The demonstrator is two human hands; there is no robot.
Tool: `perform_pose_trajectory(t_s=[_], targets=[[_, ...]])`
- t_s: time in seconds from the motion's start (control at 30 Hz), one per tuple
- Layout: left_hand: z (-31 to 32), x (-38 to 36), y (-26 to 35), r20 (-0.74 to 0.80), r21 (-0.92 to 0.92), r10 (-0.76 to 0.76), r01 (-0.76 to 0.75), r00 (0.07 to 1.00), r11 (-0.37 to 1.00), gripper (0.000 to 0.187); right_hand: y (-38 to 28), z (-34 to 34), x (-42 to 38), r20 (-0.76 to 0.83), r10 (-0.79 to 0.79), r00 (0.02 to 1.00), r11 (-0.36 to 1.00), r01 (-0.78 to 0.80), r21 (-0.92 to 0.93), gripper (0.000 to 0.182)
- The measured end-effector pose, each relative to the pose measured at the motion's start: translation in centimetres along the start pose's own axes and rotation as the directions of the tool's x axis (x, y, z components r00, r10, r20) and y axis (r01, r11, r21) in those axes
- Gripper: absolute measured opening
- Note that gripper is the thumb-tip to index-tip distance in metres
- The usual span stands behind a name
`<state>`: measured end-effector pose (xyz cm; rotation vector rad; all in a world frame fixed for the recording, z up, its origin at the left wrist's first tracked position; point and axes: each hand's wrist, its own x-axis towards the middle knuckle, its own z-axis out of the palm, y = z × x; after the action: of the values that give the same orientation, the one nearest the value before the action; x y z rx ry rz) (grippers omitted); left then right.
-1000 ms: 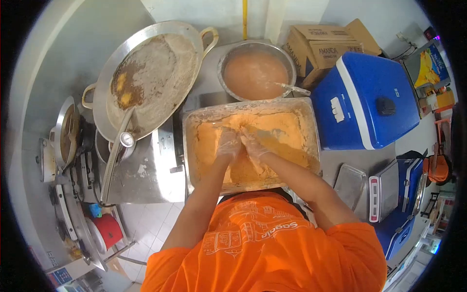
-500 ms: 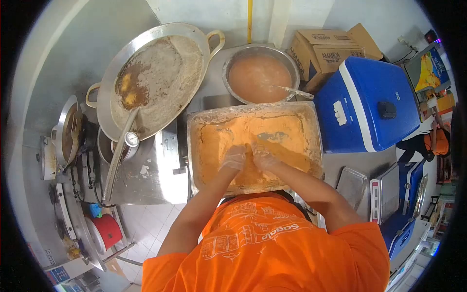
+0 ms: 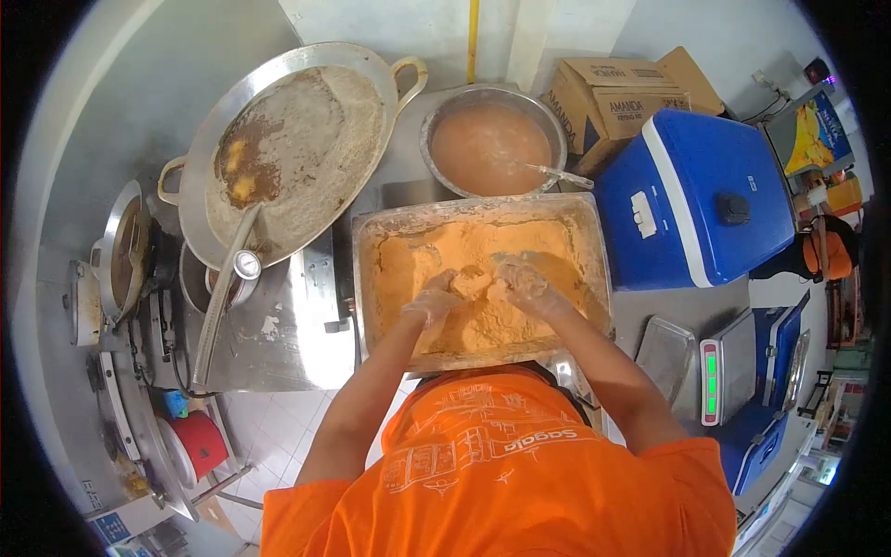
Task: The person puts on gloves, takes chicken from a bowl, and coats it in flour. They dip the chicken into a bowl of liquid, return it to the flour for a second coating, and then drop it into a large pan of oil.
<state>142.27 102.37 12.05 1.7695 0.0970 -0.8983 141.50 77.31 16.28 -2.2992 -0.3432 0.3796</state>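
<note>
A metal tray (image 3: 365, 320) of orange powder (image 3: 483, 237) lies in front of my body. My left hand (image 3: 436, 297), in a clear glove, is in the tray's left middle, its fingers curled beside a powder-coated lump (image 3: 471, 279). My right hand (image 3: 527, 286), also gloved, is on the lump's other side, with fingers bent and coated in powder. The lump sits between both hands; what it is under the powder cannot be made out. Powder partly hides the fingertips.
Behind the tray stands a bowl of pinkish liquid (image 3: 492, 148) with a utensil. A large pan (image 3: 306, 158) of bubbling oil holds a ladle and thermometer (image 3: 247, 265) at left. A blue cooler (image 3: 705, 204), cardboard box (image 3: 622, 102) and scale (image 3: 729, 371) are at right.
Both hands have risen out of the powder and moved apart, and the coated lump now shows between them. The scale's display now glows green.
</note>
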Motion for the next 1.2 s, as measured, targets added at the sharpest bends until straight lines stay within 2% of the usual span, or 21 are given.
perform_pose_trajectory(t_s=[0.03,0.13,0.23,0.33,0.43,0.53,0.63,0.7,0.77,0.83,0.93,1.03,1.07,1.1,1.13,1.17,1.2], targets=[[-0.1,-0.2,0.0,0.044,-0.104,-0.016,0.02,0.999,0.994,0.064,-0.1,-0.3,0.2,0.013,-0.005,1.0,1.0,0.005,-0.002,0.056],[0.4,1.1,-1.6,0.065,-0.221,0.016,-0.001,0.998,0.975,0.067,-0.3,-0.8,0.9,0.048,-0.019,0.999,1.0,0.019,-0.02,0.053],[0.9,0.9,-1.0,0.09,-0.21,0.046,-0.027,0.995,0.977,0.068,-0.8,-1.1,0.8,0.068,-0.037,0.997,0.999,0.038,-0.026,0.05],[1.3,1.6,-1.2,0.137,-0.148,0.113,-0.093,0.984,0.985,0.058,-1.1,-0.9,0.5,0.07,-0.05,0.996,0.997,0.054,-0.05,0.047],[1.5,0.2,-0.8,0.12,-0.275,0.117,-0.08,0.986,0.958,0.062,-1.3,-0.3,0.5,0.067,-0.048,0.997,0.994,0.055,-0.096,0.044],[1.9,-0.5,-1.0,-0.159,0.193,0.24,-0.208,0.958,0.959,0.065,-1.3,-0.3,0.2,0.056,-0.036,0.998,0.989,0.043,-0.141,0.041],[0.6,-2.8,0.6,-0.075,0.206,0.172,-0.153,0.982,0.966,0.063,-1.2,0.1,0.1,0.04,-0.025,0.999,0.98,0.033,-0.196,0.038],[0.6,-4.9,3.4,0.032,0.365,0.113,-0.117,0.993,0.924,0.057,-1.3,0.7,0.1,0.039,-0.016,0.999,0.97,0.025,-0.24,0.036],[1.6,-4.1,3.3,0.125,0.466,0.113,-0.159,0.986,0.87,0.052,-1.3,1.4,0.6,0.045,-0.009,0.999,0.958,0.022,-0.286,0.034],[2.9,-1.3,1.3,0.222,0.502,0.18,-0.271,0.958,0.821,0.046,-1.4,1.4,1.2,0.085,0.001,0.996,0.946,0.027,-0.323,0.032],[2.5,-2.0,2.6,0.149,0.534,0.185,-0.237,0.971,0.812,0.042,-1.7,0.0,2.8,0.224,0.028,0.974,0.936,0.053,-0.349,0.03],[2.0,-2.2,1.8,0.155,0.544,0.262,-0.304,0.952,0.782,0.038,-2.2,-1.0,4.5,0.357,0.062,0.932,0.929,0.078,-0.363,0.027],[2.0,-2.0,0.2,0.075,0.556,0.314,-0.301,0.946,0.775,0.038,-2.3,-1.2,4.6,0.372,0.061,0.926,0.925,0.088,-0.37,0.027],[2.0,-1.2,-2.6,-0.006,0.568,0.364,-0.296,0.932,0.768,0.038,-2.5,-1.4,4.4,0.372,0.052,0.927,0.922,0.099,-0.375,0.026],[1.3,-2.2,-3.0,-0.088,0.58,0.412,-0.29,0.907,0.762,0.038,-2.8,-1.8,3.8,0.338,0.024,0.941,0.919,0.112,-0.379,0.025],[0.3,-3.3,-3.5,-0.121,0.615,0.361,-0.216,0.925,0.759,0.039,-3.1,-2.5,2.6,0.283,-0.014,0.959,0.917,0.125,-0.38,0.024],[-1.4,-7.5,-0.4,-0.158,0.646,0.312,-0.141,0.937,0.75,0.041,-3.7,-3.1,1.4,0.22,-0.051,0.974,0.912,0.135,-0.388,0.024]])
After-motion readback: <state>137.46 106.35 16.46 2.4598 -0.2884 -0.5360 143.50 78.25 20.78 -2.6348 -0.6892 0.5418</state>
